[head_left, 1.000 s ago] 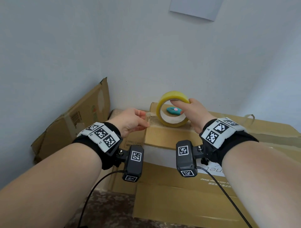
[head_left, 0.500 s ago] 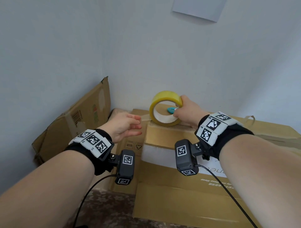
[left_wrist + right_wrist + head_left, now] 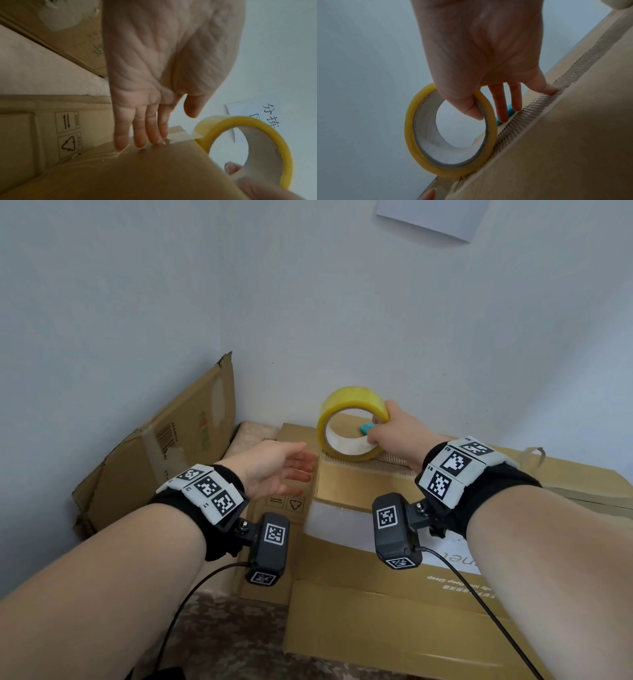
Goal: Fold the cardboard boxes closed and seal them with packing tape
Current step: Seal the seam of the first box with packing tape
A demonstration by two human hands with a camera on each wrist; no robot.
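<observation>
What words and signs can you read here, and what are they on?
"Sleep", upside down, on the big cardboard box; the small print beside it is too blurred.
"分拣", handwritten on the paper on the wall; a cut-off third character is unreadable.
Two-arrows sign and recycling triangle on the small box; tiny print beside them is unreadable.
Barcode and faded logo on the flattened cardboard: too blurred.
Square code tags on the wristbands: no words.

Left hand (image 3: 274, 465): fingers straight and together, tips pressing the box edge
Right hand (image 3: 394, 433): thumb and forefinger pinch the tape roll's rim
Forearms: both extended forward, wrist bands on
</observation>
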